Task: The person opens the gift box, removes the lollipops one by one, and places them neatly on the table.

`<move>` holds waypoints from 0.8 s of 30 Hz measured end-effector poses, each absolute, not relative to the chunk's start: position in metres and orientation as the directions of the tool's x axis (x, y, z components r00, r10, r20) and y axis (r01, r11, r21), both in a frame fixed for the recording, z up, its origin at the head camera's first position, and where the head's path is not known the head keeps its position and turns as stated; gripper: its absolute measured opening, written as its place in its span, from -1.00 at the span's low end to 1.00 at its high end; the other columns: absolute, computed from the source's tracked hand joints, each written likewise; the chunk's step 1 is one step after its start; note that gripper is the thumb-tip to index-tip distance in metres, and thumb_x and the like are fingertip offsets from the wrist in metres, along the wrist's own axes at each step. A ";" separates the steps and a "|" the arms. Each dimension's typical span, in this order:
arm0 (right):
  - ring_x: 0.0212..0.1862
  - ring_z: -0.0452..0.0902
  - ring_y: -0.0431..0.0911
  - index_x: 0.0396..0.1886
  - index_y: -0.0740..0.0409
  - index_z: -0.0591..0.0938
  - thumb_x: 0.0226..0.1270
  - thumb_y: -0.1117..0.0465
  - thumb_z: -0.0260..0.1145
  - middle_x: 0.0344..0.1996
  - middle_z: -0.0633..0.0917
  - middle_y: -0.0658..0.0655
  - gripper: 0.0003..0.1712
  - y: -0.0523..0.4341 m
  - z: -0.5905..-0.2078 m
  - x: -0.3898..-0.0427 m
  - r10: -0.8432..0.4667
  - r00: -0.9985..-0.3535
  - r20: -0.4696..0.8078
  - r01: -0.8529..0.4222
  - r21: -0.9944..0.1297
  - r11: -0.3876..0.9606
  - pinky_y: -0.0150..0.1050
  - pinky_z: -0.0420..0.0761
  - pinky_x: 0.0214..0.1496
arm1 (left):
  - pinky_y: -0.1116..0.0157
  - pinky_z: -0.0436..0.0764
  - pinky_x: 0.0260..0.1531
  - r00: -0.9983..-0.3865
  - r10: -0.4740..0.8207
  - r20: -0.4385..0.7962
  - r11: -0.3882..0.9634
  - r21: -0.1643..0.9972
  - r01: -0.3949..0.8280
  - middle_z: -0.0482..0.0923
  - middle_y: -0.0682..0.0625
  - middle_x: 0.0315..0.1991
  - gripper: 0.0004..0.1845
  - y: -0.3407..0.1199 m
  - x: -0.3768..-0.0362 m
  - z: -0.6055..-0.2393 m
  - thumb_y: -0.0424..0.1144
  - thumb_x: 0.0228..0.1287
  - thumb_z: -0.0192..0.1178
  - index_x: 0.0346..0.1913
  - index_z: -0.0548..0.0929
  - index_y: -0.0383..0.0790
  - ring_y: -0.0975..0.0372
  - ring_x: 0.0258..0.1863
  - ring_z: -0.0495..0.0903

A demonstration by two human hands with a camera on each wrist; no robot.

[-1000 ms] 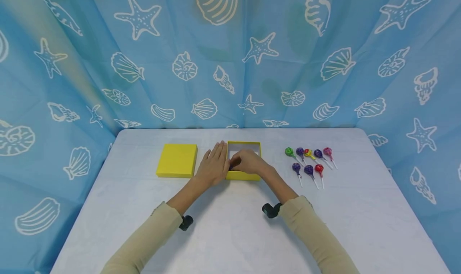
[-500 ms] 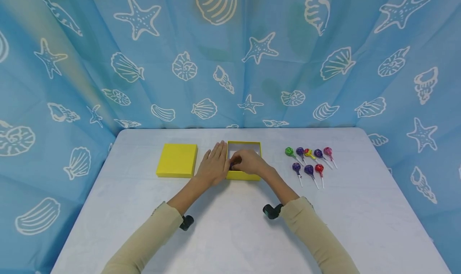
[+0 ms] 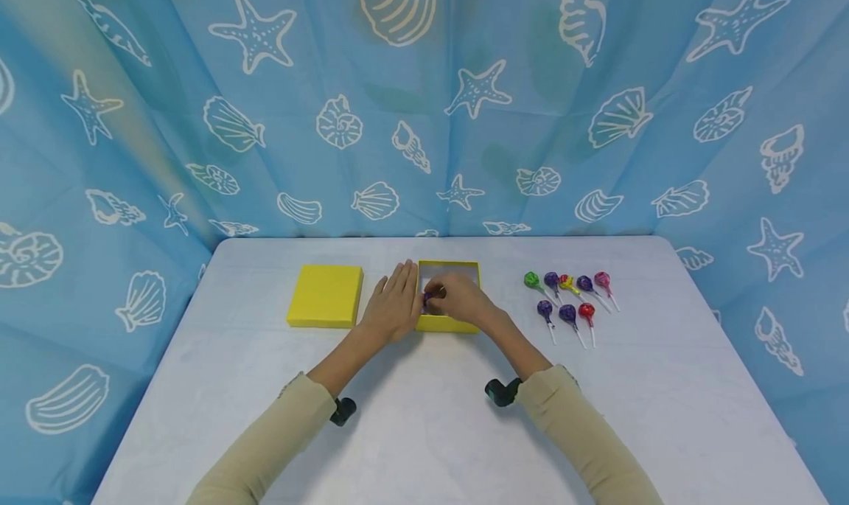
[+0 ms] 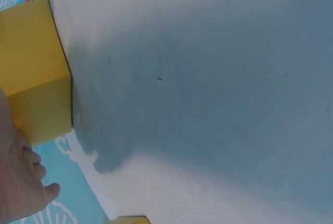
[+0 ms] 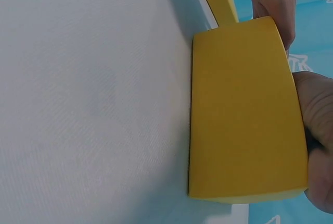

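Note:
An uncovered yellow box (image 3: 447, 324) with a pale inside sits at the table's middle. My left hand (image 3: 391, 306) lies with straight fingers along its left wall; the left wrist view shows that hand (image 4: 21, 177) against the yellow side (image 4: 36, 52). Reaching in over the front wall, my right hand (image 3: 459, 298) pinches a purple-wrapped lollipop (image 3: 427, 299) near the left inner wall. Its stick is hidden. From the right wrist, the box's front wall (image 5: 244, 114) covers the fingertips, and only part of the right hand (image 5: 320, 109) shows.
A yellow lid (image 3: 325, 295) lies left of the box. Several wrapped lollipops stand out on the right: green (image 3: 532, 279), pink (image 3: 602, 279), red (image 3: 587, 311), yellow-red and purple ones, in two rows. A blue shell-print curtain (image 3: 424, 122) hangs behind the white table (image 3: 424, 431).
My right hand has shifted slightly inside the box, and more of the purple lollipop shows between its fingers. The left hand has stayed against the wall.

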State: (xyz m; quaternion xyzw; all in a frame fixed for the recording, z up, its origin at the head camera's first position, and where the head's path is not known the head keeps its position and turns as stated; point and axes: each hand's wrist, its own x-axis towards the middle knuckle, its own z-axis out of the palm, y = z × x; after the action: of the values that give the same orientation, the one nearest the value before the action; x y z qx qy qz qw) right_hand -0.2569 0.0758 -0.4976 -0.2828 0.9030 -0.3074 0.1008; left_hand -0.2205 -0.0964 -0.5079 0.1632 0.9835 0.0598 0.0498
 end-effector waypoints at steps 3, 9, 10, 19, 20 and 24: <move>-0.16 0.68 -0.08 -0.06 0.26 0.73 0.34 0.34 0.38 -0.20 0.75 0.12 -0.79 0.077 -0.497 -0.256 -0.555 -0.831 0.019 -0.448 -0.613 0.650 -0.24 0.65 -0.04 | 0.00 -0.03 0.47 -0.942 0.326 -0.079 0.939 0.138 0.314 -0.20 -0.17 0.60 -0.32 -0.095 -0.221 -0.509 0.01 0.63 -0.44 0.59 -0.15 -0.35 0.05 0.57 -0.19; -0.12 0.69 -0.07 0.01 0.27 0.71 0.34 0.33 0.38 -0.15 0.75 0.13 -0.74 0.078 -0.495 -0.256 -0.515 -0.856 0.056 -0.434 -0.619 0.654 -0.24 0.65 -0.01 | 0.00 -0.01 0.46 -0.944 0.321 -0.069 0.941 0.132 0.311 -0.17 -0.18 0.60 -0.32 -0.093 -0.222 -0.508 0.00 0.63 -0.44 0.58 -0.14 -0.36 0.05 0.57 -0.16; -0.12 0.69 -0.08 0.01 0.26 0.71 0.35 0.32 0.38 -0.15 0.75 0.13 -0.73 0.079 -0.495 -0.256 -0.511 -0.857 0.064 -0.434 -0.624 0.650 -0.23 0.65 0.00 | 0.00 -0.01 0.46 -0.945 0.321 -0.068 0.942 0.127 0.311 -0.16 -0.18 0.60 -0.33 -0.093 -0.222 -0.508 0.00 0.63 -0.44 0.58 -0.14 -0.36 0.05 0.56 -0.16; -0.09 0.69 -0.07 0.02 0.25 0.72 0.37 0.26 0.38 -0.14 0.76 0.12 -0.73 0.092 -0.490 -0.260 -0.459 -0.879 0.131 -0.403 -0.721 0.564 -0.20 0.65 0.02 | 0.02 -0.06 0.47 -0.949 0.308 -0.066 0.945 0.136 0.297 -0.18 -0.16 0.60 -0.32 -0.092 -0.221 -0.506 -0.02 0.63 -0.34 0.59 -0.14 -0.34 0.06 0.57 -0.18; -0.09 0.70 -0.07 0.01 0.24 0.72 0.37 0.25 0.38 -0.14 0.76 0.11 -0.73 0.095 -0.490 -0.261 -0.450 -0.882 0.136 -0.398 -0.727 0.559 -0.20 0.65 0.01 | 0.02 -0.06 0.48 -0.950 0.305 -0.068 0.946 0.138 0.294 -0.18 -0.15 0.60 -0.32 -0.091 -0.221 -0.506 -0.02 0.63 -0.34 0.59 -0.14 -0.34 0.07 0.57 -0.19; -0.09 0.70 -0.08 0.01 0.20 0.73 0.36 0.23 0.40 -0.14 0.76 0.09 -0.73 0.105 -0.485 -0.263 -0.416 -0.898 0.145 -0.374 -0.750 0.546 -0.20 0.66 0.00 | 0.01 -0.07 0.48 -0.952 0.298 -0.075 0.947 0.145 0.286 -0.20 -0.14 0.60 -0.31 -0.090 -0.222 -0.506 -0.01 0.63 -0.33 0.59 -0.15 -0.33 0.07 0.57 -0.20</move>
State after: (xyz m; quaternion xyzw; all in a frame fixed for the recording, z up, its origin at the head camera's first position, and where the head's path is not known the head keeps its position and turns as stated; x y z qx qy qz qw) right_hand -0.2631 0.1050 -0.4851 -0.2246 0.8788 -0.4202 0.0248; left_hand -0.2218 -0.0905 -0.5060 0.1482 0.9856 0.0665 0.0479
